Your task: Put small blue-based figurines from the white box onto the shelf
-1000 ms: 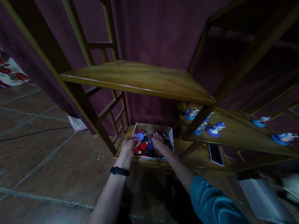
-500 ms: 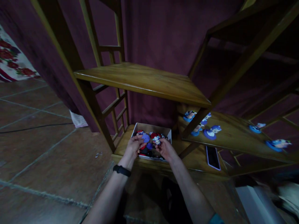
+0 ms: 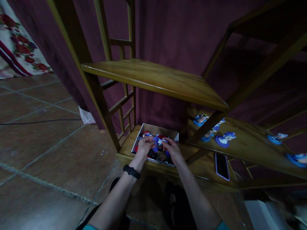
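Note:
Over a cardboard box point(image 3: 160, 129) on the low shelf, my two hands meet. Between the fingertips of my left hand point(image 3: 144, 147), which wears a black wristband, is a round purple base point(image 3: 155, 142), tilted up on its edge. My right hand point(image 3: 172, 150) pinches a small white and blue figurine point(image 3: 160, 141) right beside the base. The two pieces look to be touching, though the fingers partly hide where they meet. Inside the box lie several more figurines in red, black and white, and purple pieces.
Several finished-looking figurines on blue and purple bases, one a purple figurine point(image 3: 225, 139), stand on the shelf to the right. A phone point(image 3: 222, 166) lies on the lower board. Above the box juts a wooden shelf point(image 3: 153, 76), with an upright post point(image 3: 96, 102) to the left.
My left hand has brought the purple base rightward to the figurine in my right hand, turning it from face-on to edge-up. The view has shifted slightly.

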`<state>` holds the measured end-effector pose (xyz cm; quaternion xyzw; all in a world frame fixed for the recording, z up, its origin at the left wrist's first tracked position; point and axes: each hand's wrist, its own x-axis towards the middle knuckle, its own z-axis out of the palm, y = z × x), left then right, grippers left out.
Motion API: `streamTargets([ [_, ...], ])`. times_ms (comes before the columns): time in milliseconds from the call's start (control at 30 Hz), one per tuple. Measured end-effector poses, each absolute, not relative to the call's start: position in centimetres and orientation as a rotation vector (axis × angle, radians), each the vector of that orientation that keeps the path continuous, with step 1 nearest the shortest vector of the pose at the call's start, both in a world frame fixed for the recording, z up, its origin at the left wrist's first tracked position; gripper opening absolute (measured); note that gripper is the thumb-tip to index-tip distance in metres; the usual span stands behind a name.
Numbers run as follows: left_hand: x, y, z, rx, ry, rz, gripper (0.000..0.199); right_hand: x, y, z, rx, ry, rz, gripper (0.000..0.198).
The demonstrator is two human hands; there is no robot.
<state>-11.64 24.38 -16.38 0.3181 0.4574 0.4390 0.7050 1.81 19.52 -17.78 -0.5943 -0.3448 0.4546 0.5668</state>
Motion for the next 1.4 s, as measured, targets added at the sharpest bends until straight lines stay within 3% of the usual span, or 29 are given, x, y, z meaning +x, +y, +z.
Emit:
streamTargets([
  [933, -12.6, 24.4, -17.0, 0.503, 0.984, 0.788, 0.015, 2.2, 18.8, -16.8, -1.606, -1.550, 0.506, 0.032],
  [1400, -12.1, 23.7, -17.3, 0.473, 0.999, 0.865, 0.016, 2.2, 18.5, -16.6, -1.580, -1.519, 0.549, 0.032],
])
